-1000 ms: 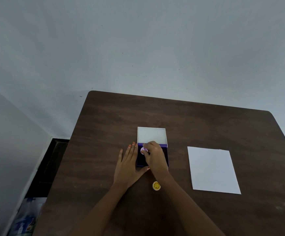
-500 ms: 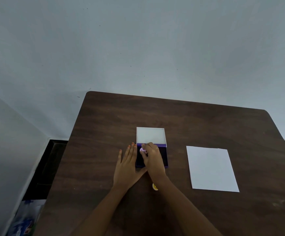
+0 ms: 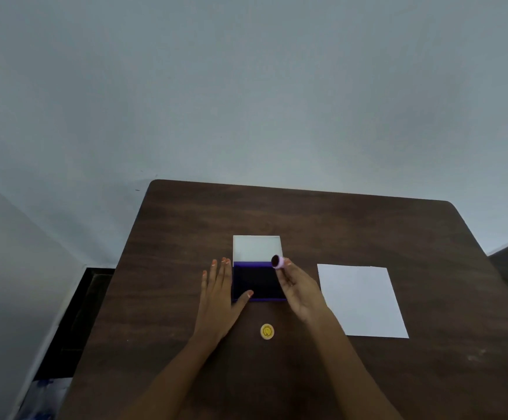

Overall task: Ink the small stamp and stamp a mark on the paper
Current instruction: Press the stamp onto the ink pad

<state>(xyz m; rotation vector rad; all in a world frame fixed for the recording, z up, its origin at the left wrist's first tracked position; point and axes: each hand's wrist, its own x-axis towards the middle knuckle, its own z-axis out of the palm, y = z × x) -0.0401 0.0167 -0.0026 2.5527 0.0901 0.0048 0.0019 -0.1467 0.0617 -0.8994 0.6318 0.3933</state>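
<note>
dark wooden table (image 3: pixel 337 225) against a pale wall, with an open ink pad (image 3: pixel 259 281) at its middle. half a second ago the right hand (image 3: pixel 299 289) pressed the small stamp (image 3: pixel 278 261) into the pad; now it has lifted clear and tipped the stamp back — its dark, inked face shows. fingertips pinch the pink body. the left hand (image 3: pixel 219 295) still lies flat and spread, steadying the pad's left edge. inking looks done; the paper (image 3: pixel 362 301) to the right is unmarked — likely next. a yellow cap (image 3: pixel 267 331) sits nearby.
</note>
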